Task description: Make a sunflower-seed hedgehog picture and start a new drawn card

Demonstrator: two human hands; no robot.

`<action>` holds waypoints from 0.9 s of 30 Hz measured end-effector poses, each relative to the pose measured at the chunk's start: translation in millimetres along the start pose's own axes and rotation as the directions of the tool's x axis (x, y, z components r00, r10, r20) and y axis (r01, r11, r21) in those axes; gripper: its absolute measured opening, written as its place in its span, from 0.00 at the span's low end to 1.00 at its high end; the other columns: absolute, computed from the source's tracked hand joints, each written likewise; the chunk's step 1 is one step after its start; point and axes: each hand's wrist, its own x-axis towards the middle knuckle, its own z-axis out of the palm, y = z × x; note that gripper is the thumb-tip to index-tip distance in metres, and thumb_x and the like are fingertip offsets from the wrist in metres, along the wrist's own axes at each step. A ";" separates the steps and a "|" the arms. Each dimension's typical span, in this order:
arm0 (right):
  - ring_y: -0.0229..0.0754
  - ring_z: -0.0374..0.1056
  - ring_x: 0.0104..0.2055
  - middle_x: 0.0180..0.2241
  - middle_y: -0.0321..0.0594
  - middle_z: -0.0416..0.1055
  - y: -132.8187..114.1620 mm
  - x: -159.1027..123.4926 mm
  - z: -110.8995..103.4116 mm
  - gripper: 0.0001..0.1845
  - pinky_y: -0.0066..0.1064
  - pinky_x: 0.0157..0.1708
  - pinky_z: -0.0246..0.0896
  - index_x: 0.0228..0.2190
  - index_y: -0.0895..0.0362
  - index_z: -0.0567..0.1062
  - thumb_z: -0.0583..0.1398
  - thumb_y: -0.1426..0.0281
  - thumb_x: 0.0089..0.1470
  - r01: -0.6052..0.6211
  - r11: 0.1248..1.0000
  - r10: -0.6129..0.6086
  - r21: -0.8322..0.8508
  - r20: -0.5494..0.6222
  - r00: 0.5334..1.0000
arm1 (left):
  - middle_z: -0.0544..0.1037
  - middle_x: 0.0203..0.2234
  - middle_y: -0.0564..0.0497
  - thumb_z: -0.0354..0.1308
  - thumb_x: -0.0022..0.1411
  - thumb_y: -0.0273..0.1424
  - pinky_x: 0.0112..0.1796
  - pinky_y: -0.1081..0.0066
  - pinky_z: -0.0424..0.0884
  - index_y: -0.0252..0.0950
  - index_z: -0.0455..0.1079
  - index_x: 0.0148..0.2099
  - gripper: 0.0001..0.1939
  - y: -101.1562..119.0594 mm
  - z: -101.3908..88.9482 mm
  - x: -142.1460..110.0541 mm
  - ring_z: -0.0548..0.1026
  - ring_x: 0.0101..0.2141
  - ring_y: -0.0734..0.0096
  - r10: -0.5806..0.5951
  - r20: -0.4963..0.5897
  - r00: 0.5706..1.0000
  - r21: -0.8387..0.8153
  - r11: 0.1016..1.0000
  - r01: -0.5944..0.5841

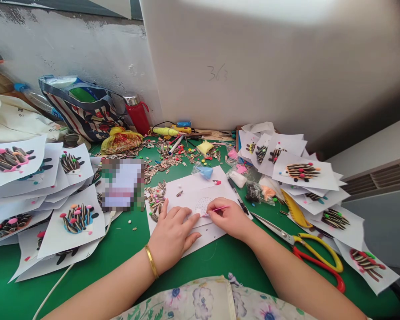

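Observation:
My left hand (175, 233) lies on a white sheet of paper (176, 186) with its fingers spread, pressing the sheet near its middle. A thin pink stick (222, 208) is pinched in my right hand (231, 220), its tip low over the paper. Beside that tip is a round, dotted pattern (204, 205) on the sheet. Striped sunflower seeds (155, 200) are heaped on the sheet's left edge, and a bag of blue clay (205, 171) rests at its top. A black pen (238, 198) lies at the right edge.
Sheets with seed hedgehogs are piled at left (75, 222) and right (306, 171). Scissors (300, 244) lie by my right forearm. Behind are loose seeds (163, 155), a glue gun (182, 129), a red flask (137, 115) and a striped bag (83, 111). A blurred phone (122, 184) stands left.

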 end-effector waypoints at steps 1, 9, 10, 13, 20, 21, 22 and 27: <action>0.39 0.69 0.35 0.30 0.35 0.74 -0.1 0.2 -0.5 0.07 0.30 0.37 0.63 0.28 0.54 0.74 0.57 0.75 0.52 -0.007 1.000 0.007 0.000 -0.005 1.000 | 0.74 0.46 0.48 0.53 0.65 0.41 0.61 0.37 0.44 0.45 0.68 0.56 0.19 0.1 -0.1 0.1 0.70 0.48 0.57 0.000 0.000 1.000 0.000 1.000 0.000; 0.39 0.68 0.33 0.28 0.36 0.73 -3.0 -4.5 1.0 0.08 0.30 0.34 0.62 0.28 0.54 0.73 0.56 0.76 0.53 0.068 0.993 -0.075 -0.094 -0.073 0.995 | 0.74 0.47 0.48 0.53 0.65 0.42 0.61 0.37 0.42 0.47 0.68 0.56 0.19 1.3 0.5 0.3 0.69 0.48 0.57 0.014 0.010 1.000 0.032 0.999 -0.015; 0.39 0.68 0.33 0.29 0.36 0.73 -3.0 -5.6 2.1 0.08 0.30 0.35 0.62 0.30 0.54 0.74 0.56 0.76 0.53 0.100 0.989 -0.109 -0.112 -0.082 0.991 | 0.74 0.47 0.48 0.53 0.65 0.43 0.61 0.37 0.41 0.47 0.68 0.56 0.19 1.4 1.0 0.0 0.69 0.48 0.57 0.016 0.008 1.000 0.036 0.999 -0.016; 0.39 0.68 0.34 0.31 0.37 0.74 -2.8 -8.3 5.1 0.08 0.30 0.37 0.61 0.32 0.54 0.74 0.56 0.77 0.54 0.189 0.969 -0.201 -0.156 -0.065 0.977 | 0.73 0.47 0.47 0.53 0.65 0.44 0.62 0.38 0.40 0.46 0.68 0.56 0.20 1.9 2.2 -0.9 0.69 0.48 0.58 0.016 -0.004 1.000 0.046 0.999 -0.016; 0.39 0.61 0.28 0.24 0.35 0.66 -4.2 -11.8 7.1 0.05 0.29 0.30 0.54 0.27 0.54 0.66 0.56 0.76 0.52 0.261 0.908 -0.241 -0.329 0.101 0.965 | 0.74 0.47 0.47 0.54 0.65 0.43 0.62 0.39 0.40 0.45 0.68 0.57 0.20 2.6 0.5 -0.7 0.69 0.48 0.58 0.027 -0.014 1.000 0.052 0.998 -0.026; 0.39 0.60 0.28 0.23 0.35 0.64 -3.9 -12.2 7.7 0.06 0.29 0.30 0.54 0.26 0.54 0.65 0.56 0.76 0.51 0.277 0.897 -0.251 -0.345 0.119 0.961 | 0.74 0.47 0.47 0.54 0.65 0.42 0.62 0.39 0.40 0.45 0.68 0.57 0.20 2.6 0.2 -0.6 0.69 0.48 0.58 0.027 -0.016 1.000 0.050 0.998 -0.026; 0.39 0.60 0.28 0.23 0.35 0.64 -3.4 -12.7 8.5 0.07 0.29 0.30 0.53 0.25 0.54 0.64 0.55 0.77 0.51 0.295 0.887 -0.264 -0.356 0.134 0.955 | 0.74 0.47 0.47 0.54 0.65 0.42 0.62 0.39 0.40 0.45 0.68 0.57 0.20 2.6 0.0 -0.6 0.69 0.48 0.58 0.028 -0.019 0.999 0.049 0.998 -0.027; 0.39 0.57 0.28 0.23 0.34 0.62 -1.7 -14.5 14.2 0.08 0.30 0.30 0.51 0.25 0.54 0.62 0.55 0.78 0.49 0.344 0.860 -0.295 -0.378 0.182 0.938 | 0.74 0.46 0.47 0.53 0.65 0.42 0.62 0.39 0.39 0.45 0.67 0.57 0.20 3.0 0.1 -0.7 0.69 0.49 0.57 0.023 -0.009 1.000 0.053 0.998 -0.022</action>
